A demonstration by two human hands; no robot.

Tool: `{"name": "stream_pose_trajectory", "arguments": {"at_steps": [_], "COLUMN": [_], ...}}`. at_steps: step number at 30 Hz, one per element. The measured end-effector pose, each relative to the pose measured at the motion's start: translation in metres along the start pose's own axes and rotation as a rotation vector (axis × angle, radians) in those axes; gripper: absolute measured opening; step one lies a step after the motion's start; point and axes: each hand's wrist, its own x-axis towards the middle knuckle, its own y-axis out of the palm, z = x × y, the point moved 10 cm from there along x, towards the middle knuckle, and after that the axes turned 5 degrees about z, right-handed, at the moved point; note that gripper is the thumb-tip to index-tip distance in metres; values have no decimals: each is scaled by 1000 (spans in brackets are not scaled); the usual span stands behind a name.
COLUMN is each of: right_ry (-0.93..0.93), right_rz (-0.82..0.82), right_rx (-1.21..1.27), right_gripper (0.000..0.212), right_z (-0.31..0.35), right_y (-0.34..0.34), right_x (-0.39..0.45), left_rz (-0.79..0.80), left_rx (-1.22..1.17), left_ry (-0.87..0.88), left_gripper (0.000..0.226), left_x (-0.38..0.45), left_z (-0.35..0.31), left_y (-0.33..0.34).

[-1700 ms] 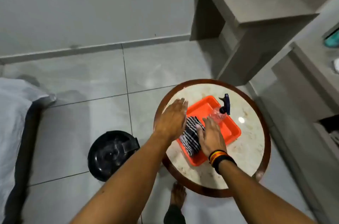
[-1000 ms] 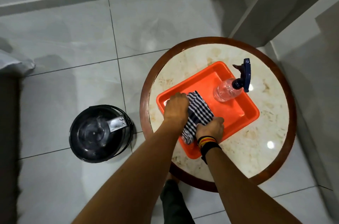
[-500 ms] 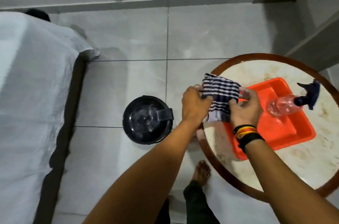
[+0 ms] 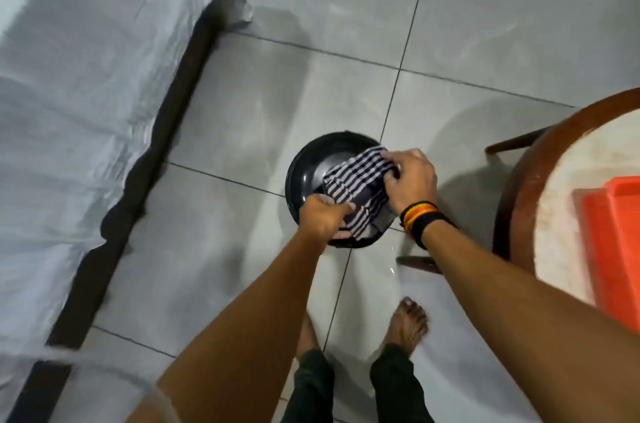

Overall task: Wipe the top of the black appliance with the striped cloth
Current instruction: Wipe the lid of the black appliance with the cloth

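The round black appliance point(image 4: 306, 164) stands on the tiled floor, seen from above. The striped cloth point(image 4: 358, 185), black and white, is spread over the right half of its top and hides that part. My left hand point(image 4: 322, 214) grips the cloth's near edge. My right hand point(image 4: 410, 180), with coloured bands on the wrist, holds the cloth's far right corner. Both hands are directly above the appliance; whether the cloth touches the lid cannot be told.
A bed with a grey sheet point(image 4: 79, 117) and dark base runs along the left. A round marble-topped table point(image 4: 571, 200) with a wooden rim stands at the right, carrying an orange tray point(image 4: 613, 249). My bare feet point(image 4: 407, 322) stand just below the appliance.
Both hands lifted the striped cloth out of the orange tray and carried it left and down over the black appliance. The view swung from the table to the floor.
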Motion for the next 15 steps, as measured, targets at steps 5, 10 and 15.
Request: {"name": "stream_pose_trajectory", "arguments": {"at_steps": [5, 10, 15], "right_ry": [-46, -192, -184], "right_rz": [100, 234, 151], "right_rx": [-314, -492, -613], "right_gripper": [56, 81, 80], "right_z": [-15, -19, -41], "right_y": [79, 154, 175], "right_x": [33, 25, 22], "left_rz": [-286, -7, -68], "left_rx": [951, 1291, 1140], "left_ry": [359, 369, 400], "left_gripper": [76, 166, 168], "left_x": [43, 94, 120], "left_z": [-14, 10, 17], "left_y": [-38, -24, -18]}}
